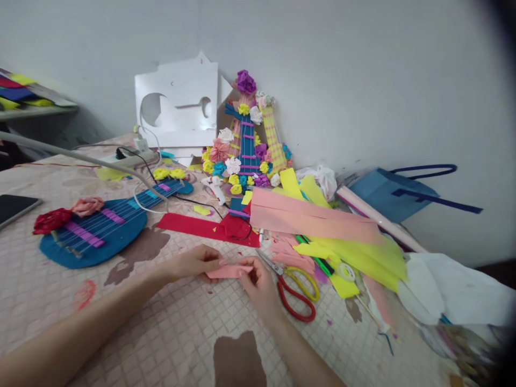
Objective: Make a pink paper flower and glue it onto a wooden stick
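A small strip of pink crepe paper (229,272) is stretched between my two hands, just above the table. My left hand (200,262) pinches its left end, thumb and fingers closed. At the other end, my right hand (255,279) grips the paper between thumb and fingertips. Close to the right hand lies a pair of scissors (296,293) with one red and one yellow handle, blades towards the back. Behind the hands is a flat red paper strip (193,227). A blue paper guitar (116,228) with red and pink paper flowers rests to the left.
A white glue gun (214,189) stands behind the red strip. Pink and yellow crepe sheets (314,215) pile up at the right, with a tape roll (346,272). Flower-covered paper guitars (246,145) lean on the wall by a white cut-out board (181,118). A cable (88,157) crosses the left side.
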`<state>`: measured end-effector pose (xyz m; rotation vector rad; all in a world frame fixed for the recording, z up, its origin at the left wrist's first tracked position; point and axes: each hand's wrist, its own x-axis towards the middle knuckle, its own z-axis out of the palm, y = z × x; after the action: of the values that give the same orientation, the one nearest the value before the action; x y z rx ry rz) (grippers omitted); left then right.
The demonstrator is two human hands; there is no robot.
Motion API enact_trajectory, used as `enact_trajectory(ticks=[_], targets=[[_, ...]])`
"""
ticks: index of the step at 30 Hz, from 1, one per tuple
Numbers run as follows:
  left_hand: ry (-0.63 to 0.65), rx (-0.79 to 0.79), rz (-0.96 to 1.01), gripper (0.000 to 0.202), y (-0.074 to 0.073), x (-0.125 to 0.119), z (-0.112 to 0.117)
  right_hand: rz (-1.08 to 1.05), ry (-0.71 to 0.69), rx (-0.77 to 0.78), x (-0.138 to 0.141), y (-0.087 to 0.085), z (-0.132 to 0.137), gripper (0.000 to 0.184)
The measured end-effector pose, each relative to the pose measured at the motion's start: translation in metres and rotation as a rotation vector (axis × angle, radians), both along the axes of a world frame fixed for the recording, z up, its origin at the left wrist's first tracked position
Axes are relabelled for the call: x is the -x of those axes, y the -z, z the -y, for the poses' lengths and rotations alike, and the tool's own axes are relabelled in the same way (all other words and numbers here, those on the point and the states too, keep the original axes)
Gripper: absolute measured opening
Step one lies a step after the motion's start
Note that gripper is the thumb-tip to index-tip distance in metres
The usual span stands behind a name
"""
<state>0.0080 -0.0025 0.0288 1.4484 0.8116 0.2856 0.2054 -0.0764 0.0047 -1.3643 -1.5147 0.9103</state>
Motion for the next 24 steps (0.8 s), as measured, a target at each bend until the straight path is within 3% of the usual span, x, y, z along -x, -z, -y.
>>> enact_trajectory(ticks=[2, 5, 8, 12, 14, 18, 24], targets=[[0.000, -0.102, 0.021, 0.038, 0.006, -0.004, 0.003, 0.005, -0.015, -0.013, 0.001, 0.001, 0.001, 0.013], [-0.098, -0.188, 0.039, 0.035, 0.013, -0.008, 0.006, -0.031, -0.001, -0.018, 0.002, 0.004, 0.001, 0.021], [-0.147, -0.224, 0.046, 0.038, 0.012, -0.007, 0.006, -0.101, 0.029, 0.009, 0.001, 0.008, -0.001, 0.023], [-0.001, 0.130, 0.133, 0.051, 0.004, -0.002, 0.008, -0.155, 0.025, -0.030, -0.002, 0.011, -0.004, 0.016], [0.041, 0.260, 0.170, 0.048, 0.002, -0.001, 0.009, -0.138, -0.004, -0.085, -0.003, 0.011, -0.004, 0.014], [0.038, 0.308, 0.223, 0.038, 0.003, -0.003, 0.008, -0.158, -0.053, -0.114, -0.001, 0.004, -0.003, 0.017], [-0.128, 0.311, 0.219, 0.037, 0.004, -0.007, 0.009, -0.282, -0.036, -0.035, 0.002, -0.001, -0.001, 0.033]])
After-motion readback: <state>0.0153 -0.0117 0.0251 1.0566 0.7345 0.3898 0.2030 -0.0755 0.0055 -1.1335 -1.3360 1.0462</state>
